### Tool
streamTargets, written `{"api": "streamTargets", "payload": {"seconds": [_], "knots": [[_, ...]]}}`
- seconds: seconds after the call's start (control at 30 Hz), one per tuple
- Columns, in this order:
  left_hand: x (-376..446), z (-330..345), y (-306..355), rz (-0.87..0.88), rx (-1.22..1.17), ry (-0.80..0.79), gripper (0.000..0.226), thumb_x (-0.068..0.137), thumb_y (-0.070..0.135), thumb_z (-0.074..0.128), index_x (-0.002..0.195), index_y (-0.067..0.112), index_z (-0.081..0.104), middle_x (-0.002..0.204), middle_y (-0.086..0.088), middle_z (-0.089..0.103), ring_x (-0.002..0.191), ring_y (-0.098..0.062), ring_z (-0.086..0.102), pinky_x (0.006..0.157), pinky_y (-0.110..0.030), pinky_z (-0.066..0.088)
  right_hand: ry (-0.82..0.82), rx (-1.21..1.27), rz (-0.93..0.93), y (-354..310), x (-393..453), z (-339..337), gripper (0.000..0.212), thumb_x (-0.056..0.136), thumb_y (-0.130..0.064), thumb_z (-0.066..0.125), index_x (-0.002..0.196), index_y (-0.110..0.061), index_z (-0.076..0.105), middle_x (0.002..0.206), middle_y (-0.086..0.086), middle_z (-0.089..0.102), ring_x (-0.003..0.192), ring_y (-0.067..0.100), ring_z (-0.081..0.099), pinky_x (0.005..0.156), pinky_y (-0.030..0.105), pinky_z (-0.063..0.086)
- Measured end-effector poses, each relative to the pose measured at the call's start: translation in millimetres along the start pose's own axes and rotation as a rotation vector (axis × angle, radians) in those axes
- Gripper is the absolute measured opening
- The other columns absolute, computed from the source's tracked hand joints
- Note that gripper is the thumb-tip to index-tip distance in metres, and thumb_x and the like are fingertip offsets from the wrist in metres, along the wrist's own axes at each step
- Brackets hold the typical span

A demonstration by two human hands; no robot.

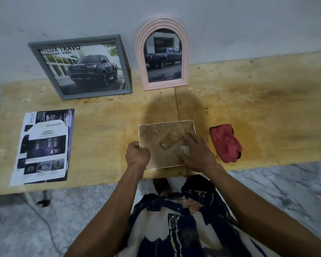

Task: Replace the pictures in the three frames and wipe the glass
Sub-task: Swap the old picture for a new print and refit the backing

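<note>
While two frames already stand against the wall with truck pictures in them, the grey frame (pixel 80 67) on the left and the pink arched frame (pixel 162 53) beside it, the third frame (pixel 156 130) lies face down at the near edge of the table (pixel 248 101), directly in front of the person. Its mottled backing board faces up, and the stand leg (pixel 174 137) lies flat on that board, its long axis running diagonally from lower left to upper right.

The left hand (pixel 137 154) grips the frame's left edge with curled fingers, steadying it. The right hand (pixel 197 153) rests on the board with fingers straight and fairly close together, their tips touching the leg's upper right end. It is thus the nearer hand to the leg, and looks set to work the backing; whether opening or closing it cannot be told.

A red cloth (pixel 225 142) lies just right of the frame, near the right hand. Loose brochure sheets (pixel 44 145) lie well apart to the left.
</note>
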State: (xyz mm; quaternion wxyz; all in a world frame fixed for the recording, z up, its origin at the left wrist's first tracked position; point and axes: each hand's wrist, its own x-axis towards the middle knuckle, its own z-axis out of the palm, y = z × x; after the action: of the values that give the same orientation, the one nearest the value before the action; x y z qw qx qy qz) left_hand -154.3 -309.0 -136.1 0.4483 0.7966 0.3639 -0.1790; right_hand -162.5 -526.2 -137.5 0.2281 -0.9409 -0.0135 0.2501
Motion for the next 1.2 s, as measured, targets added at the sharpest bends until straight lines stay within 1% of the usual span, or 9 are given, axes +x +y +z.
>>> {"api": "streamTargets", "payload": {"seconds": [0.13, 0.23, 0.4, 0.6, 0.77, 0.87, 0.97, 1.1, 1.2], "knots": [[3, -16, 9, -0.028, -0.075, -0.009, 0.009, 0.078, 0.019, 0.071, 0.086, 0.018, 0.068, 0.086, 0.001, 0.073, 0.085, -0.024, 0.071, 0.081, -0.041, 0.060, -0.030, -0.154, -0.011, 0, -4, -12, 0.084, 0.079, -0.068, 0.049, 0.147, -0.025, 0.025, 0.158, 0.000, 0.017, 0.144, 0.027, 0.016, 0.108, 0.049, 0.036], [12, -28, 24, -0.072, -0.111, -0.060, 0.004, 0.067, 0.017, 0.075, 0.068, 0.018, 0.072, 0.083, -0.007, 0.076, 0.081, -0.029, 0.073, 0.077, -0.047, 0.062, 0.117, -0.173, -0.201, -7, -10, -17, 0.075, 0.077, -0.069, 0.047, 0.135, -0.023, 0.047, 0.143, -0.002, 0.043, 0.135, 0.023, 0.034, 0.106, 0.047, 0.038], [15, -43, 48, -0.205, -0.207, -0.091, 0.016, 0.075, 0.004, 0.081, 0.085, -0.001, 0.068, 0.089, -0.020, 0.071, 0.080, -0.035, 0.071, 0.068, -0.047, 0.059, 0.277, -0.237, -0.502, -22, -19, -22, 0.046, 0.088, -0.054, 0.047, 0.115, -0.022, 0.067, 0.115, -0.003, 0.066, 0.106, 0.022, 0.058, 0.085, 0.040, 0.050], [10, -57, 67, -0.194, -0.319, -0.120, 0.028, 0.082, 0.011, 0.079, 0.100, -0.003, 0.062, 0.084, -0.014, 0.061, 0.064, -0.023, 0.057, 0.038, -0.021, 0.044, 0.427, -0.217, -0.569, -29, -15, -30, 0.037, 0.100, -0.039, 0.041, 0.116, -0.017, 0.067, 0.114, -0.001, 0.068, 0.102, 0.021, 0.061, 0.078, 0.039, 0.053], [6, -70, 82, -0.114, -0.561, -0.216, 0.036, 0.094, 0.043, 0.063, 0.102, 0.007, 0.067, 0.096, -0.008, 0.069, 0.091, -0.025, 0.066, 0.071, -0.041, 0.059, 0.627, -0.013, -0.403, -50, -2, -56, 0.033, 0.102, -0.033, 0.040, 0.112, -0.014, 0.064, 0.096, 0.004, 0.068, 0.079, 0.022, 0.062, 0.059, 0.029, 0.043], [4, -67, 86, -0.024, -0.506, -0.178, 0.037, 0.098, 0.045, 0.056, 0.112, 0.012, 0.065, 0.109, -0.007, 0.067, 0.099, -0.025, 0.064, 0.078, -0.044, 0.059, 0.677, 0.266, -0.252, -60, 4, -73, 0.030, 0.103, -0.032, 0.042, 0.111, -0.012, 0.063, 0.082, 0.000, 0.063, 0.064, 0.014, 0.056, 0.052, 0.026, 0.041], [1, -60, 81, 0.050, -0.434, -0.181, 0.031, 0.100, 0.042, 0.054, 0.120, 0.018, 0.060, 0.117, -0.006, 0.062, 0.103, -0.024, 0.061, 0.083, -0.045, 0.056, 0.732, 0.494, -0.108, -61, 9, -80, 0.026, 0.102, -0.025, 0.048, 0.115, -0.008, 0.063, 0.086, -0.002, 0.062, 0.065, -0.001, 0.053, 0.055, 0.008, 0.037], [-7, -51, 67, 0.079, -0.435, -0.306, 0.031, 0.102, 0.034, 0.053, 0.127, 0.017, 0.059, 0.115, -0.006, 0.068, 0.103, -0.026, 0.066, 0.080, -0.044, 0.057, 0.645, 0.773, 0.085, -51, 20, -65, 0.030, 0.101, -0.034, 0.048, 0.124, -0.019, 0.058, 0.110, 0.005, 0.065, 0.091, 0.023, 0.064, 0.071, 0.041, 0.056], [-9, -48, 59, 0.081, -0.492, -0.389, 0.031, 0.102, 0.021, 0.053, 0.132, 0.016, 0.058, 0.108, -0.010, 0.072, 0.091, -0.025, 0.073, 0.065, -0.038, 0.059, 0.591, 0.918, 0.183, -47, 20, -57, 0.026, 0.101, -0.029, 0.048, 0.123, -0.019, 0.058, 0.108, 0.006, 0.065, 0.083, 0.021, 0.065, 0.060, 0.034, 0.055]]}}
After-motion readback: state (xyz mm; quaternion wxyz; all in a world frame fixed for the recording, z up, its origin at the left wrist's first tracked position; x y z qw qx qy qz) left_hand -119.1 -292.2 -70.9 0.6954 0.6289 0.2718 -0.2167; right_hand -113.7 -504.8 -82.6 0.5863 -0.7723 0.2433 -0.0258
